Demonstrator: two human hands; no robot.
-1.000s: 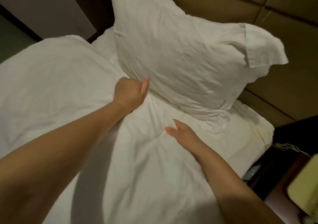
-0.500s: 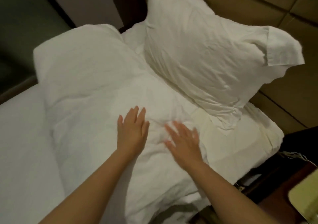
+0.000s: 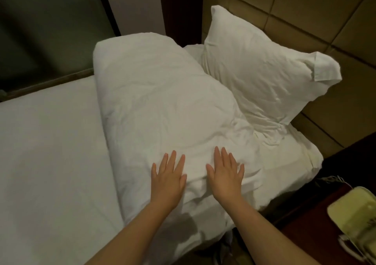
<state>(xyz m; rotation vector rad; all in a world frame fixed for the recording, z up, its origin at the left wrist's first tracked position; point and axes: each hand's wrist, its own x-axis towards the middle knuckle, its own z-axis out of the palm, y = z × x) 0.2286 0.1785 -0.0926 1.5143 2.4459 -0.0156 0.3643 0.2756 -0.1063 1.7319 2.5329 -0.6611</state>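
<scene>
Across the lower left of the frame we log a bed [image 3: 46,152] under a smooth white sheet. A padded tan headboard [image 3: 295,16] fills the upper right and a dark panel [image 3: 46,26] the upper left. At the lower right a dark wooden tabletop [image 3: 301,236] stands just beside the bed and carries a pale telephone [image 3: 354,220]. A white pillow [image 3: 260,77] leans against the headboard.

A folded white duvet [image 3: 162,106] lies on the bed at frame centre, and its right edge touches the pillow's lower edge.

Compared with one second ago, the left hand [image 3: 168,181] no longer clutches cloth in a fist near the pillow. Half a second ago both hands were already flat. Now they sit lower on the duvet, nearer its near end and well apart from the pillow. More bare sheet shows at left.

Left hand: flat on the duvet, palm down, fingers straight and slightly spread. Right hand [image 3: 225,175]: the same, just beside it, with a gap of cloth between them.

The duvet's long axis runs from the bottom centre of the frame up to the upper centre, tilted slightly left. Its far short end points at the dark panel, and its near end hangs over the bed's edge below our wrists.
</scene>
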